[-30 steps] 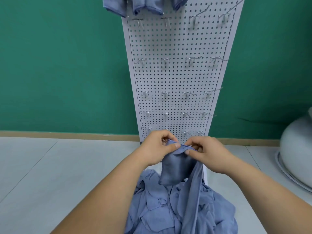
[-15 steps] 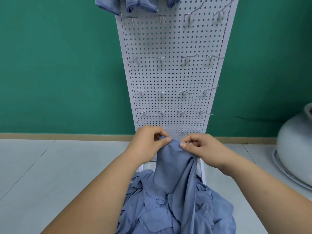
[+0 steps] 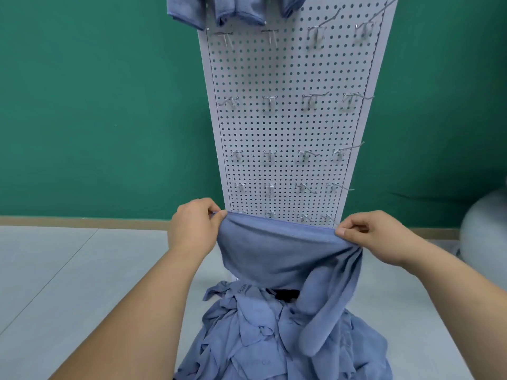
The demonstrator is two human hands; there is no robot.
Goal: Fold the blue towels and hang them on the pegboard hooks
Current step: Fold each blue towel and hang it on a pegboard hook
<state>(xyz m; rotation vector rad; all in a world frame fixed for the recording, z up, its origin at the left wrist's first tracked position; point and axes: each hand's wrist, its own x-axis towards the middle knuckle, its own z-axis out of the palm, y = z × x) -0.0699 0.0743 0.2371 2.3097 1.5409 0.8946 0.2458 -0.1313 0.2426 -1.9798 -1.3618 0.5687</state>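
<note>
Both forearms reach up from the lower frame edge. Left hand and right hand sit level at centre frame, well apart, each pinching a top corner of one blue towel between thumb and fingers. Top edge stretched taut between the grips, long axis left-right. Cloth hangs down onto the towel pile, in front of the pegboard base.

Blue towel stretched between left hand and right hand.

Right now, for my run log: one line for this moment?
left hand: pinching towel | right hand: pinching towel | towel: spread, unfolded | pegboard: hooks free
</note>
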